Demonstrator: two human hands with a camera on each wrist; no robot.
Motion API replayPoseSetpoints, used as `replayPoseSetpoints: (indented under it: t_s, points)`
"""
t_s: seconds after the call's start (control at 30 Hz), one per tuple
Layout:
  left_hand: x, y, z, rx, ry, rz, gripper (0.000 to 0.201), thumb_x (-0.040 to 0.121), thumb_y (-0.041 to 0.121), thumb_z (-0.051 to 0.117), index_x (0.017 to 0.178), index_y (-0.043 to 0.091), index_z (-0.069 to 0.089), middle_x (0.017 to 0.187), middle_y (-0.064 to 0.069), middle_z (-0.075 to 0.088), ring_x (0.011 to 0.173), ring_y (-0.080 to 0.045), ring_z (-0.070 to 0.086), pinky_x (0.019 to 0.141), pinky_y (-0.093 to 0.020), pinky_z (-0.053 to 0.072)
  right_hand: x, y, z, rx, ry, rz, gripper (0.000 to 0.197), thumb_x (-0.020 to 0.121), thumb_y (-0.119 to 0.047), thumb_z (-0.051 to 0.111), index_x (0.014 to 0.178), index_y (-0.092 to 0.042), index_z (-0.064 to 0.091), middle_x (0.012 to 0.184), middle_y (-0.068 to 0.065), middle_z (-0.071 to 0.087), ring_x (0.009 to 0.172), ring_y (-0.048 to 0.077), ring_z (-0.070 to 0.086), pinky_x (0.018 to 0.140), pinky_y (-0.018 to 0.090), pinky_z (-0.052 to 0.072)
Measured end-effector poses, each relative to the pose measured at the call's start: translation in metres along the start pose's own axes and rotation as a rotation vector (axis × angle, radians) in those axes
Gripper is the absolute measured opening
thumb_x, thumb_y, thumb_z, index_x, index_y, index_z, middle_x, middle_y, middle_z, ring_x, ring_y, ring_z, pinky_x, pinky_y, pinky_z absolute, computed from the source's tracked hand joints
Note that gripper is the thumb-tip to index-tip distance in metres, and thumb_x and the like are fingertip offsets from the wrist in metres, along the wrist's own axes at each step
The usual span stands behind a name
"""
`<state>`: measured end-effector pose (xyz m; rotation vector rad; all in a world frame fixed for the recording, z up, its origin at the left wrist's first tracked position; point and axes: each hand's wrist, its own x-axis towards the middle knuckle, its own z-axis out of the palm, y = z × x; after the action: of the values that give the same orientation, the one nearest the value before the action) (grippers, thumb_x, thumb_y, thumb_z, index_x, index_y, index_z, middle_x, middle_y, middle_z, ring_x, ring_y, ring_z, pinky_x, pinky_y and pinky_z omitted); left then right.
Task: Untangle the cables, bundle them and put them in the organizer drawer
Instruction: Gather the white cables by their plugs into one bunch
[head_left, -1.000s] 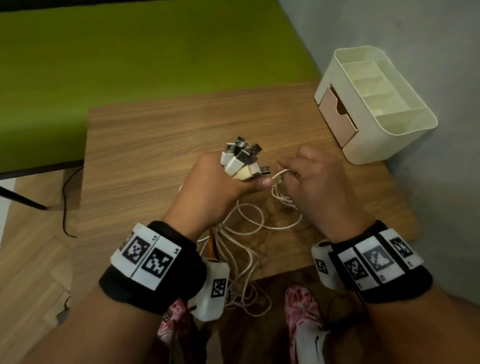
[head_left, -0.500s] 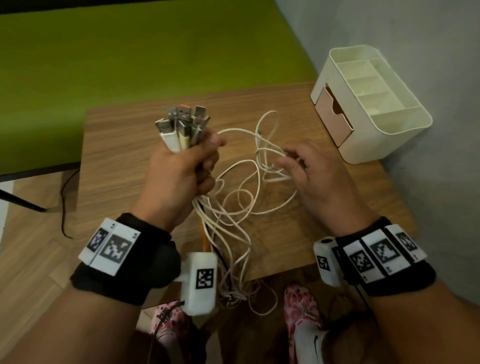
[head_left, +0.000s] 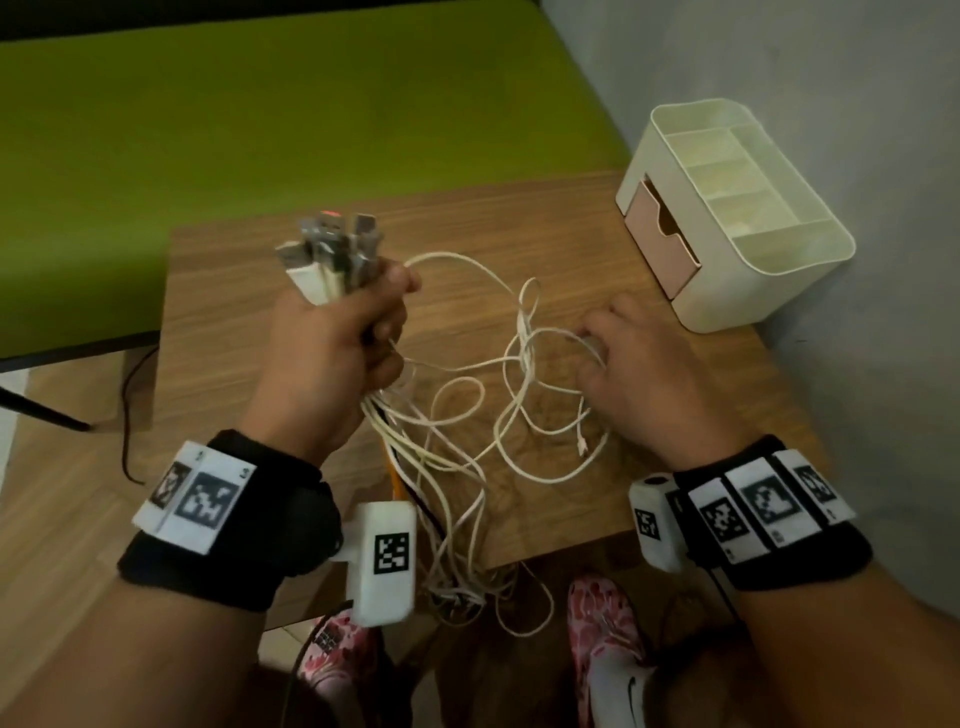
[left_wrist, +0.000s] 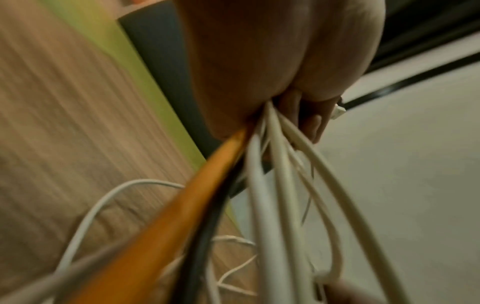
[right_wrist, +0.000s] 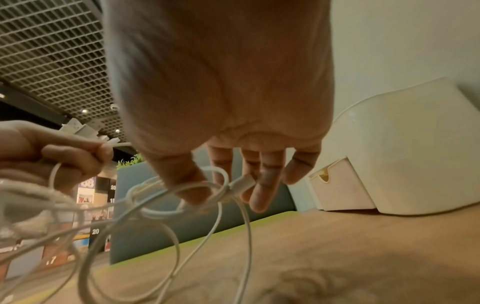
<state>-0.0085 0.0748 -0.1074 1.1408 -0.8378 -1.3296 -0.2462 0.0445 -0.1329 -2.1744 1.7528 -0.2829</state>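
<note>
Dim warm indoor light, soft shadows, strong motion blur in left wrist view, wide-angle edge distortion

Tangled white cables (head_left: 524, 358), plugs (head_left: 332, 254) bunched upward; pink drawer (head_left: 655, 244) nearby.

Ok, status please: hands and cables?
Left hand grips the cables by the plugs. Right hand pinches a loop at the knot. Cables tangled, drawer shut.

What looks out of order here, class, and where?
The white cables form a knot above the table between the left hand, which grips the plug ends, and the right hand, which pinches a loop; more loops hang off the table's near edge.
</note>
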Motion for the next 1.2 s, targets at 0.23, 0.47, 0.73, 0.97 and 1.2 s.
replayPoseSetpoints:
  t_s: [0.23, 0.47, 0.73, 0.97, 1.2]
  points:
    - [-0.005, -0.014, 0.018, 0.248, -0.108, -0.005, 0.022, 0.082, 0.02, 0.071, 0.082, -0.001, 0.064, 0.05, 0.004, 0.04, 0.043, -0.011, 0.026, 0.044, -0.023, 0.018, -0.011, -0.023, -0.011, 0.446, 0.244, -0.276, 0.047, 0.081, -0.021, 0.057, 0.128, -0.018, 0.059, 0.121, -0.008, 0.05, 0.114, 0.005, 0.05, 0.098, 0.02, 0.042]
    - [-0.011, -0.007, 0.02, -0.009, -0.143, 0.012, 0.009, 0.085, 0.017, 0.06, 0.081, 0.009, 0.06, 0.052, 0.005, 0.037, 0.042, -0.006, 0.026, 0.04, -0.017, 0.02, -0.01, -0.024, 0.006, 0.479, -0.112, -0.117, 0.007, 0.098, -0.022, 0.056, 0.101, -0.024, 0.063, 0.086, -0.012, 0.064, 0.078, 0.002, 0.06, 0.063, 0.02, 0.046]
    - [0.004, -0.004, -0.008, 0.301, 0.146, 0.01, 0.012, 0.092, 0.01, 0.061, 0.081, 0.01, 0.067, 0.057, -0.001, 0.054, 0.039, -0.007, 0.036, 0.042, -0.021, 0.026, -0.004, -0.014, -0.007, 0.559, 0.044, 0.011, 0.009, 0.098, -0.03, 0.056, 0.095, -0.031, 0.064, 0.082, -0.011, 0.067, 0.073, 0.0, 0.06, 0.062, 0.015, 0.045]
    - [0.0, -0.009, -0.003, 0.671, 0.257, 0.122, 0.016, 0.089, 0.023, 0.07, 0.075, 0.015, 0.067, 0.058, 0.011, 0.06, 0.05, -0.002, 0.05, 0.05, -0.024, 0.036, 0.002, -0.002, 0.005, 0.28, 0.304, -0.297, 0.016, 0.097, -0.016, 0.059, 0.103, -0.012, 0.073, 0.083, -0.004, 0.065, 0.076, 0.005, 0.053, 0.069, 0.012, 0.039]
    - [-0.01, -0.015, 0.022, 0.777, 0.02, 0.236, 0.009, 0.089, 0.021, 0.07, 0.094, 0.015, 0.074, 0.09, 0.004, 0.073, 0.076, -0.002, 0.062, 0.067, -0.021, 0.045, -0.002, -0.017, 0.015, 0.059, 0.389, -0.505, 0.014, 0.089, -0.008, 0.059, 0.095, -0.004, 0.071, 0.075, 0.006, 0.056, 0.069, 0.025, 0.052, 0.06, 0.037, 0.041]
